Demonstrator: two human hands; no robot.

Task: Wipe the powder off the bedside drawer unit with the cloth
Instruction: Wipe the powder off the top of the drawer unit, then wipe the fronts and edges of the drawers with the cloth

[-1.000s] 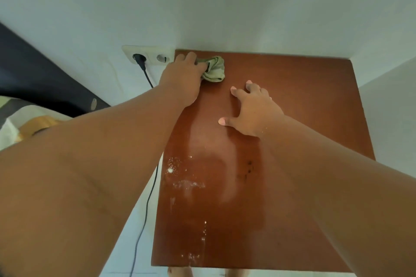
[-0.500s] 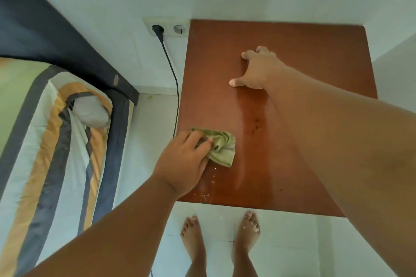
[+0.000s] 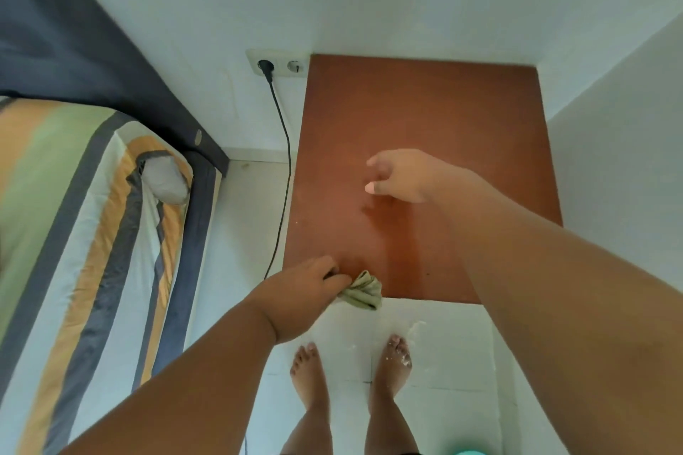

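Cloth (image 3: 363,293), soft, light and bunched, is pinched in the left hand (image 3: 303,297) grip at the drawer unit (image 3: 425,114) front edge; the right hand (image 3: 403,175), beyond, is spread.

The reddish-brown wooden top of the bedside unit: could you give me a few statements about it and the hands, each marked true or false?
1. The left hand grips the crumpled green cloth at the front edge of the reddish-brown wooden top. True.
2. The right hand holds a cloth. False: it holds nothing.
3. Both wall socket outlets are free. False: a black plug fills one.
4. White powder lies on the floor near the bare feet. True.
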